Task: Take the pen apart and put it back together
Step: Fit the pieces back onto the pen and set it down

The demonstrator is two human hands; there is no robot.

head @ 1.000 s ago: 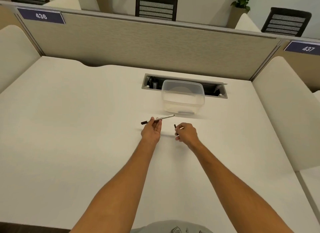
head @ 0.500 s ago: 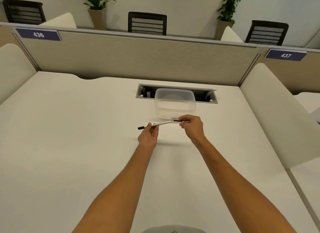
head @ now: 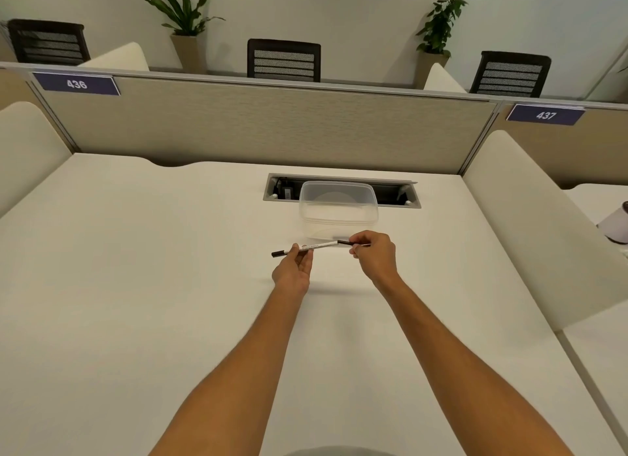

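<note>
Fingers of the left hand (head: 293, 268) pinch the white pen barrel (head: 316, 246) while the right hand (head: 375, 253) grips the dark end piece (head: 345, 242) at its tip.

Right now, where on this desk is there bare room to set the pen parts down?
Bare desk spreads left of the left hand, and right of the right hand up to the side divider. It is crowded straight ahead, where the clear container stands just behind the pen.
</note>
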